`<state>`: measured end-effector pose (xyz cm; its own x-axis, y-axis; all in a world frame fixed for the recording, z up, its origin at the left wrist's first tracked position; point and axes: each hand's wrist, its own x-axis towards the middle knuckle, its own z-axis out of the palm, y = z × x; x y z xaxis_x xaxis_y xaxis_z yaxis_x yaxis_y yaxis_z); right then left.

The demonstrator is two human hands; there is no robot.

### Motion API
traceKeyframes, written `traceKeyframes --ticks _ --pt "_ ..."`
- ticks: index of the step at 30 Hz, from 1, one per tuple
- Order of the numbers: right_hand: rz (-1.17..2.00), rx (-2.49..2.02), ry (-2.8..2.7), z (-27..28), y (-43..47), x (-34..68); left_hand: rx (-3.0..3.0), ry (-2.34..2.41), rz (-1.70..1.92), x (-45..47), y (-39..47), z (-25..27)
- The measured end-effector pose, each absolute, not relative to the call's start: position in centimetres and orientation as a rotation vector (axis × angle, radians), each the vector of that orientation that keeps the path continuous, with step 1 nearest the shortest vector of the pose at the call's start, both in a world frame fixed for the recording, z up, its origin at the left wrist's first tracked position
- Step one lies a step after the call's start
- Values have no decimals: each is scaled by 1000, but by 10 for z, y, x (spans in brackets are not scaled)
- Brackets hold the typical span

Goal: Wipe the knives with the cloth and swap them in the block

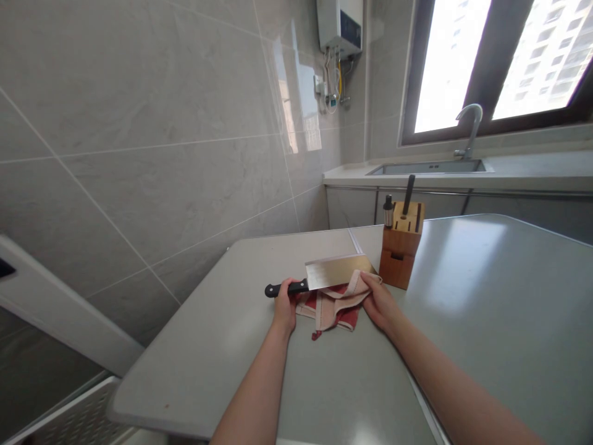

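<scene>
My left hand (285, 304) is closed round the black riveted handle of a cleaver (340, 271), whose broad steel blade points to the right. A red and pale pink cloth (334, 308) hangs folded below and in front of the blade. My right hand (376, 299) grips the cloth close to the blade's far end; its fingertips are partly hidden by the fabric. Just beyond the blade tip stands a wooden knife block (399, 256), holding a black-handled tool and a second tool with a metal collar.
Everything in my hands is above a pale folding table (222, 346) with a seam across it. Behind it run a counter with a sink (428, 167) and a faucet (471, 127). A grey tiled wall (162, 111) borders the left; a water heater (340, 28) hangs in the corner.
</scene>
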<state>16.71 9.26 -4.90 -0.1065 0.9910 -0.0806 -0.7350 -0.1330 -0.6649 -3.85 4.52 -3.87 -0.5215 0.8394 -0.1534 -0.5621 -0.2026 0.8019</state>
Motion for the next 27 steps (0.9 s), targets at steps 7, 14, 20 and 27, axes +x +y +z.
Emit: traceKeyframes --ticks 7,14,20,27 --pt "1592 -668 -596 -47 90 166 375 1061 1853 -39 47 -40" --pt "1587 -685 -628 -44 87 166 371 1049 1847 -38 45 -38" --pt "1581 -691 -632 -45 87 166 364 1057 1851 -38 45 -38" --pt "1584 -696 -642 -44 86 165 361 1051 1849 -39 46 -39"
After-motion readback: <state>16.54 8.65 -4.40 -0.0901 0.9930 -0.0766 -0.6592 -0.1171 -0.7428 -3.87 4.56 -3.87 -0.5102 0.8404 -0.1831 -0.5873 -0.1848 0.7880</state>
